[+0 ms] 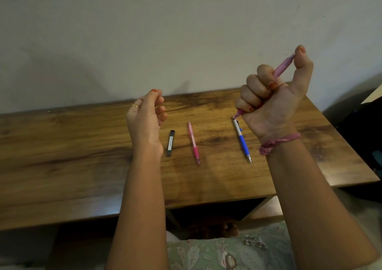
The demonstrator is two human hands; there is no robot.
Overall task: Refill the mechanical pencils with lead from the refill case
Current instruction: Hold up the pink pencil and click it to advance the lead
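The right hand (272, 96) is raised above the right part of the bench (82, 156), its fingers curled in a fist around a slim translucent pink mechanical pencil (284, 66). The thumb presses on the pencil's upper end, and the pointed tip pokes out below the little finger. A frayed pink thread band (277, 142) circles that wrist.

The left hand (145, 116) hovers left of centre, fingers loosely curled with thumb and forefinger close together; whether they pinch anything I cannot tell. It wears a thin gold ring (135, 106).

On the wood-grain bench lie, left to right, a narrow dark rectangular refill case (170, 143), a second pink pencil (193, 143) with a rubbery grip, and a blue-and-white pencil (242, 140) with a metal tip.
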